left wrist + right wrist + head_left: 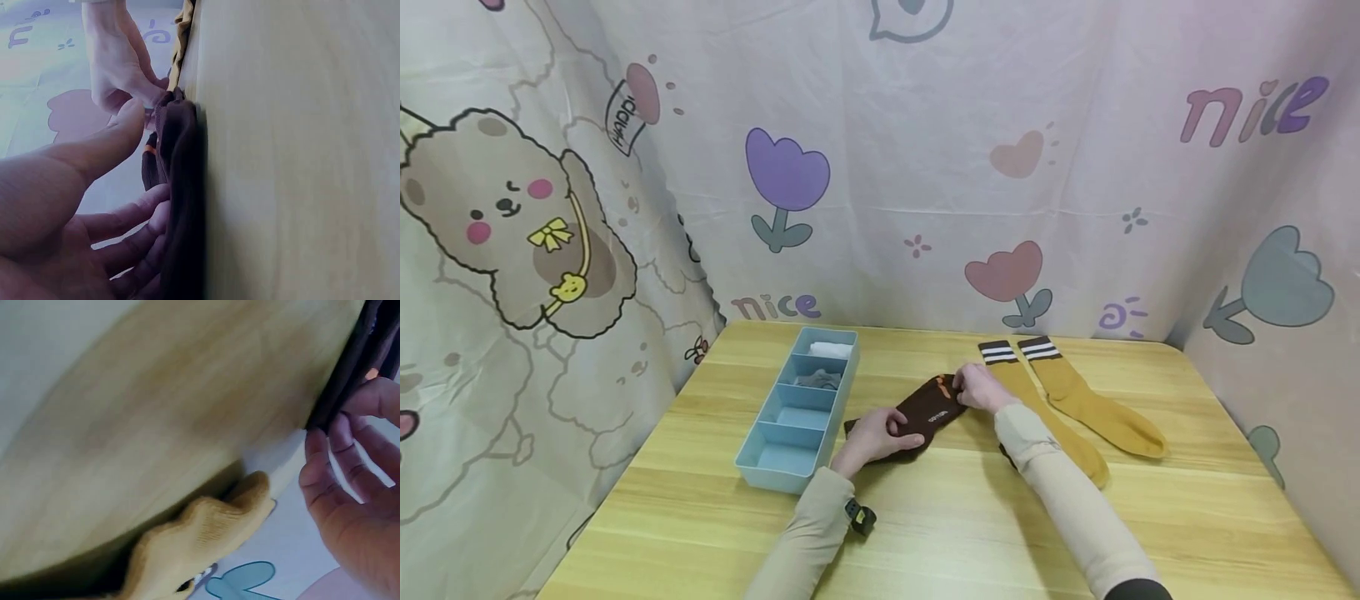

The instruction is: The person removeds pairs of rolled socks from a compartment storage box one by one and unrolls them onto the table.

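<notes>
Right hand: fingertips pinching the edge of a dark brown sock. Wooden tabletop beneath. Mustard sock lying nearby.

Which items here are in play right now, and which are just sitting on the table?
In play:
- brown sock, flat on the table
- left hand, holding its near end
- right hand, pinching its far end

Lying about:
- two mustard socks to the right, untouched
- blue divided tray to the left, with folded white and grey items in its far compartments
</notes>
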Action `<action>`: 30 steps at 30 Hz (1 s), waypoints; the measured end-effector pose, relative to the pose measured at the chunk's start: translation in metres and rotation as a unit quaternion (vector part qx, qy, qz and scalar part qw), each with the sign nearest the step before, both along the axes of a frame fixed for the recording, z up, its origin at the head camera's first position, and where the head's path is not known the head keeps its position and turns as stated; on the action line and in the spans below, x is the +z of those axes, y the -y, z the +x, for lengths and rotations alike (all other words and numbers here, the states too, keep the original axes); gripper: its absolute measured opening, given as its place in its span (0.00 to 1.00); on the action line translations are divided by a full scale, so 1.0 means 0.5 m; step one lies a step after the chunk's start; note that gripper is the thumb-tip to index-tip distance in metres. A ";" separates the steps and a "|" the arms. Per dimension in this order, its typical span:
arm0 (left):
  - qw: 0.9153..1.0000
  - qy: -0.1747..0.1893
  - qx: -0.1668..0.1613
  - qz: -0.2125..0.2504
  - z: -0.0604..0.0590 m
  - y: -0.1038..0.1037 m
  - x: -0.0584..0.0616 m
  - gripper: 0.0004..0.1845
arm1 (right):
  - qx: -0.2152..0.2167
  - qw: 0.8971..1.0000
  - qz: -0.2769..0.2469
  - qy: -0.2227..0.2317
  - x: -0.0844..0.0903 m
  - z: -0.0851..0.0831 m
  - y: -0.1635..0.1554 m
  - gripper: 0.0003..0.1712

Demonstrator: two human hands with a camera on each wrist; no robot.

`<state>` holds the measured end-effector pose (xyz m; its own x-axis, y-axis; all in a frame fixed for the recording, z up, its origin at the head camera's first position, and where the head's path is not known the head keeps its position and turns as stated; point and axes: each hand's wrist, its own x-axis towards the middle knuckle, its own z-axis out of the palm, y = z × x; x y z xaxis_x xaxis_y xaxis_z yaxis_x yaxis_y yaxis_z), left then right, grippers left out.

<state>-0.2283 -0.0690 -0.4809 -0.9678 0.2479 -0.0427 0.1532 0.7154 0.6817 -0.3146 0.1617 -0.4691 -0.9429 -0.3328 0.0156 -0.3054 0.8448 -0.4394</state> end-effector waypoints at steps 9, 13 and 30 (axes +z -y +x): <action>0.999 -0.038 0.008 -0.006 0.000 0.005 -0.003 0.24 | -0.032 0.999 0.035 0.013 0.007 0.028 -0.004 0.07; 0.999 -0.030 0.017 0.016 -0.004 0.009 0.000 0.21 | -0.032 0.999 0.023 0.017 0.005 0.036 -0.013 0.11; 0.997 -0.059 0.036 0.025 -0.056 -0.011 -0.020 0.21 | -0.021 1.000 -0.018 -0.013 -0.007 0.080 -0.013 0.22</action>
